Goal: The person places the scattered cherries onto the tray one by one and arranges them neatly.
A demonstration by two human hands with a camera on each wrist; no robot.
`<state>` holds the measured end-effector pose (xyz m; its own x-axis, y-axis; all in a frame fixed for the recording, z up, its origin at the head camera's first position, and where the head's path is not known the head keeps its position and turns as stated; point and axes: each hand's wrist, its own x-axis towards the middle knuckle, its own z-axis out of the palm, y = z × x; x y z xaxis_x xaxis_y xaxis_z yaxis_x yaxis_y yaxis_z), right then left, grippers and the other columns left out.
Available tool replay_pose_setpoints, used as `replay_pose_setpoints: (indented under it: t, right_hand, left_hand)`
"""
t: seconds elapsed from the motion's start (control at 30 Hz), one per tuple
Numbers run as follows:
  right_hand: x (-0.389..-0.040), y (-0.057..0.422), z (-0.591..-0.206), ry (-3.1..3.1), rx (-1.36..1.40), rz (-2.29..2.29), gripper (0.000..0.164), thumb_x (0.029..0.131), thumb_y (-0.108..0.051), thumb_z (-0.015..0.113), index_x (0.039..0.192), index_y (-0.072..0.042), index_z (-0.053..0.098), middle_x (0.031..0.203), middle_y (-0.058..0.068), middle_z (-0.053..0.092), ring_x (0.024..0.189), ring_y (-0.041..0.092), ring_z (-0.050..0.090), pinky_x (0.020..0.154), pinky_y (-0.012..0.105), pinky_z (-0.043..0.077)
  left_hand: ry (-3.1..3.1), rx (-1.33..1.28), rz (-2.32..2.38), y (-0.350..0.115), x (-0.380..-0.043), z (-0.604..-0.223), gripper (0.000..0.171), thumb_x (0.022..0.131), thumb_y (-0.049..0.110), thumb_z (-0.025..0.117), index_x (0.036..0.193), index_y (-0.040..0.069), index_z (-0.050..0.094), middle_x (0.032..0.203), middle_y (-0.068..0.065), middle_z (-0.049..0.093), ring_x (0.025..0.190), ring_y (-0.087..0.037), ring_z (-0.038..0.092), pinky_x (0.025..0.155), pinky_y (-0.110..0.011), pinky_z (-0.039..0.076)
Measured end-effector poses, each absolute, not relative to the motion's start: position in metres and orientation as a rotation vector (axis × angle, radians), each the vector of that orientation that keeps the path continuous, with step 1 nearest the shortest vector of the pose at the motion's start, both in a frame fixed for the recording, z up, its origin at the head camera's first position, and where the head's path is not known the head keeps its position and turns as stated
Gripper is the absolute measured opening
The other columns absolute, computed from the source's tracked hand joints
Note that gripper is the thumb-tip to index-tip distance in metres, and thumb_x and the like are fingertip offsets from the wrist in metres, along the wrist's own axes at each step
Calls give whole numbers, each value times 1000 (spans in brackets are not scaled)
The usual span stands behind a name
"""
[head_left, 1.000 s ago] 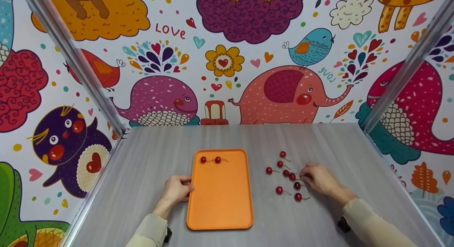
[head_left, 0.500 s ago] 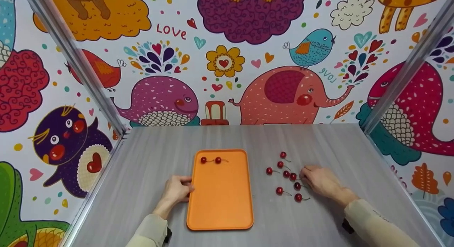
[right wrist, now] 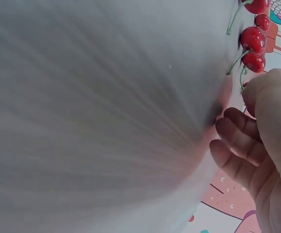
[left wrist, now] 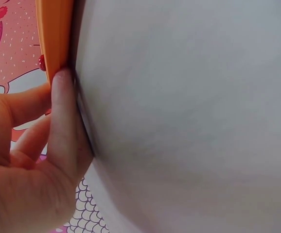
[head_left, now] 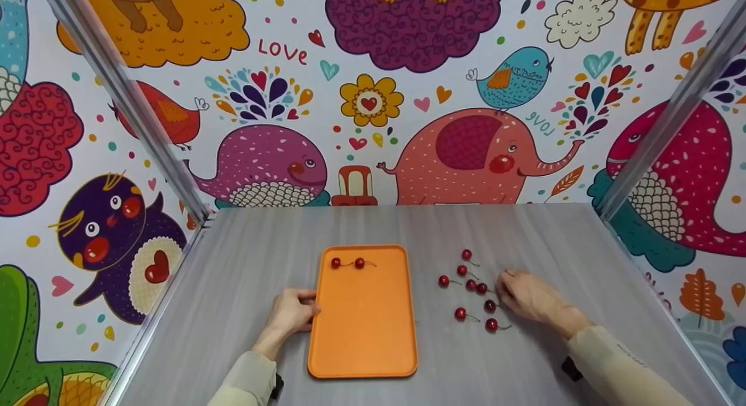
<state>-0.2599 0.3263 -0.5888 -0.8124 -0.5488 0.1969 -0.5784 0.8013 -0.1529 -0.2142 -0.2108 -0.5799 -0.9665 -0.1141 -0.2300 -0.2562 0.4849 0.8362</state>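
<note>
My left hand [head_left: 291, 310] grips the orange tray [head_left: 362, 324] by its long edge, and some of its fingers are hidden behind the others. In the left wrist view the tray runs out of the top of the frame, so only a strip of its side shows beyond my fingertips, with a red spot of cherry peeking over the rim.

My right hand [head_left: 527, 295] is curled just beside the loose cherries [head_left: 460, 314]. Its fingertips are hard to make out, and I cannot tell whether they pinch a stem or hold nothing. In the right wrist view the topmost cherry is cut off, and the one nearest my thumb is mostly hidden.

The tray lies flat on the grey table [head_left: 454, 362] between my hands, touching the left and well apart from the right, its long axis running away from me. Two tray cherries [head_left: 359, 263] sit in a row across its far end, farther out than my left hand, stems pointing toward my right-hand side. The eight loose ones lie between the tray and my right hand, stems trailing mostly rightward, several slanting back toward me.
</note>
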Motion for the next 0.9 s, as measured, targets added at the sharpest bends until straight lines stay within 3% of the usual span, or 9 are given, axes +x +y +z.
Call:
replay_pose_setpoints:
  t: [0.13, 0.27, 0.47, 0.9]
  right_hand:
    - [-261, 326, -588, -2839, 864, 390, 20, 90, -3, 80, 85, -16, 67, 81, -6, 65, 70, 3, 52, 60, 26, 48]
    - [-262, 326, -587, -2859, 836, 439, 17, 85, -3, 83, 81, -15, 71, 79, -4, 69, 69, 2, 53, 60, 24, 47]
    - [-257, 331, -586, -2814, 820, 518, 12, 85, -4, 84, 85, -13, 77, 82, -4, 72, 72, 2, 54, 63, 25, 49]
    - [-245, 331, -585, -2766, 946, 667, 16, 84, -1, 86, 94, -13, 86, 89, -2, 78, 74, -1, 60, 63, 23, 53]
  left_hand:
    - [2563, -335, 1504, -210, -215, -581, 41, 96, -4, 75, 137, -3, 78, 101, -11, 78, 78, -15, 74, 62, -34, 69]
    - [2575, -326, 1499, -209, -215, -582, 41, 96, -3, 76, 136, -4, 78, 99, -10, 78, 79, -15, 73, 63, -35, 69]
    - [2581, -308, 1494, -210, -214, -581, 41, 96, -3, 76, 137, -4, 78, 101, -10, 77, 81, -15, 73, 65, -36, 70]
    - [2605, -336, 1456, -211, -216, -580, 41, 97, -1, 77, 137, 0, 79, 102, -10, 79, 81, -15, 74, 64, -33, 69]
